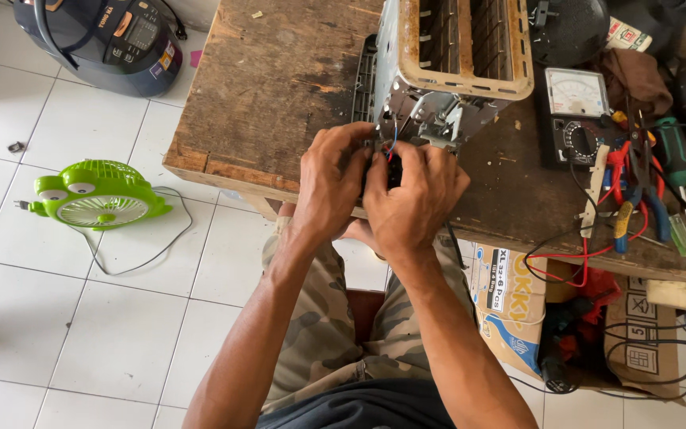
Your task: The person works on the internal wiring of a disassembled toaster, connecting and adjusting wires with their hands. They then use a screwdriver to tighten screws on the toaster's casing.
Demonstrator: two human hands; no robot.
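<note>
One head-worn camera looks steeply down, close over the workbench (263, 95).

both hands (383, 187) hide the small black part they pinch.

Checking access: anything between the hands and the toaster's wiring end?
Nothing visible. Both the left hand and right hand are already on the small black part with red and blue wires at the toaster base. The meter and pliers lie off to the right.
</note>
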